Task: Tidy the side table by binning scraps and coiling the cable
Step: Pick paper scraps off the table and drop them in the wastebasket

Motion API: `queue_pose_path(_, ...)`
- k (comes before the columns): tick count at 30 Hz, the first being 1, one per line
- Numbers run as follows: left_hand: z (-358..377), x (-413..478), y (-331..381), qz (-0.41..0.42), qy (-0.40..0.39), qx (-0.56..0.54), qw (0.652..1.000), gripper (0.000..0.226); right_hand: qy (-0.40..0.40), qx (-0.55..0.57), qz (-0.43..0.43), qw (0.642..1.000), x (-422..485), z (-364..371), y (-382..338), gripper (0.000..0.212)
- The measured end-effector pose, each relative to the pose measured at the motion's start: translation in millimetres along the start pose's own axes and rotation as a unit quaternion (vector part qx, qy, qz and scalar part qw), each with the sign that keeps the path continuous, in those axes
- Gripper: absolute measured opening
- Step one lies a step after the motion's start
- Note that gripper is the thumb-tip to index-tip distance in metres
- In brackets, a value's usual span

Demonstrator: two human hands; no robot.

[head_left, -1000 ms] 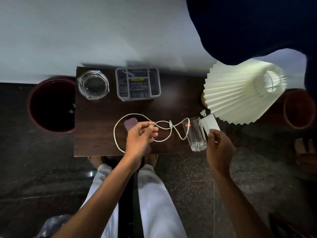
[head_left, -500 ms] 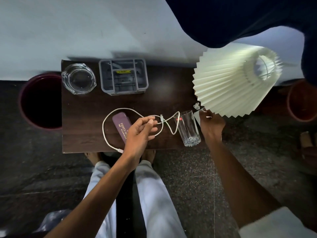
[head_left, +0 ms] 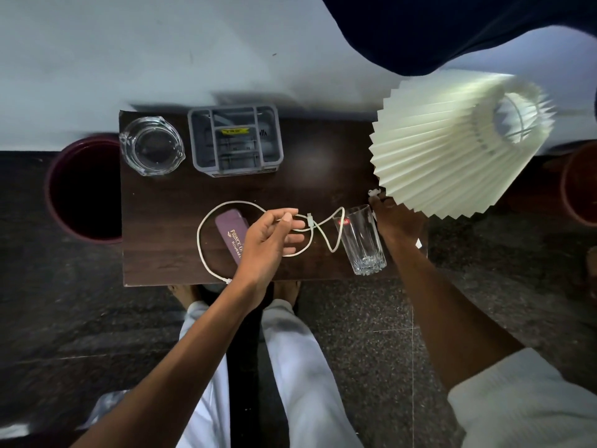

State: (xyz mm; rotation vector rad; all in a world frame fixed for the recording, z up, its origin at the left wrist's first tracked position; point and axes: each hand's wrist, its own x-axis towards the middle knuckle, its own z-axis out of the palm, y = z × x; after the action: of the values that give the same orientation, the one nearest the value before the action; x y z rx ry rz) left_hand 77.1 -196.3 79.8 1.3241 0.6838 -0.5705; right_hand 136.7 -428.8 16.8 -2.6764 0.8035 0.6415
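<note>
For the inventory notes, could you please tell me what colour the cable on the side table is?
The cable is white; the head view shows it.

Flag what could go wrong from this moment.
The left hand pinches the cable, whose loop runs beside the glass; pulling to coil it could topple the glass, which stands near the table's front edge. The right hand reaches for a scrap between glass and lampshade and may bump either.

Table (head_left: 181, 195) back row: ashtray (head_left: 151, 145) left, organizer (head_left: 235, 140) beside it. Front: cable (head_left: 202, 240) loops around box (head_left: 231, 232) - glass (head_left: 361, 240) right of it, lamp (head_left: 452, 156) far right. Bin (head_left: 49, 192) on floor, left of table.
</note>
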Motion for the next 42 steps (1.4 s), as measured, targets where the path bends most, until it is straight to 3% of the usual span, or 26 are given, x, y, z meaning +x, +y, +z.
queue_pose_path(3, -4.6, 1.9, -2.0, 0.003, 0.007, -0.001, 1.000, 0.020, -0.033, 0.051, 0.020, 0.998, -4.0, -0.7, 2.2, 0.054)
queue_pose_path(7, -11.0, 0.2, -5.4, 0.002, 0.012, -0.011, 1.000, 0.019, 0.024, 0.125, 0.026, 0.992, -20.2, -6.4, 6.7, 0.061)
queue_pose_path(13, -16.7, -6.0, -9.5, -0.007, 0.012, -0.020, 1.000, 0.018, 0.125, 0.249, -0.032, 0.960, -53.6, -4.9, 18.4, 0.019)
queue_pose_path(21, -25.1, -18.0, -12.0, -0.013, -0.004, -0.031, 0.999, 0.018, 0.212, 0.294, -0.033, 0.932, -98.9, 0.1, 30.3, 0.009)
queue_pose_path(27, -34.2, -28.8, -9.7, 0.018, -0.023, -0.012, 0.999, 0.013, 0.205, 0.316, -0.133, 0.917, -154.0, -12.1, -1.3, 0.017)
queue_pose_path(34, -64.8, -37.4, 1.7, 0.071, -0.073, 0.027, 0.994, 0.016, 0.101, 0.285, -0.251, 0.920, -193.4, 5.0, -69.9, 0.021)
queue_pose_path(37, -88.8, -36.5, 4.0, 0.089, -0.051, 0.030, 0.994, 0.018, 0.089, 0.267, -0.273, 0.920, -198.4, 21.4, -98.7, 0.018)
queue_pose_path(42, -131.1, -30.4, 5.6, 0.028, 0.014, -0.041, 0.999, 0.018, 0.078, 0.259, -0.316, 0.909, -206.2, 45.8, -139.1, 0.017)
